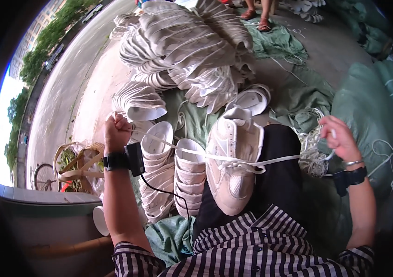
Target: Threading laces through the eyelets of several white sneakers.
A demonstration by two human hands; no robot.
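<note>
A beige and white sneaker upper (228, 196) rests on my lap, toe toward me, with its tongue and eyelets showing. A white shoelace (279, 160) passes through its lowest eyelets and stretches out to both sides. My left hand (118, 130) is closed in a fist on the lace's left end, beside the nested uppers. Out to the right, my right hand (340, 137) is raised with fingers curled round the other stretch of lace, and a white tip shows between them.
Two stacks of nested uppers (156, 184) stand left of my knees. Beyond them rises a large heap of uppers (182, 41). Loose laces (314, 154) lie tangled at the right beside green sacks (358, 106). A person's sandalled feet (264, 24) show at the back; a basket (83, 164) stands left.
</note>
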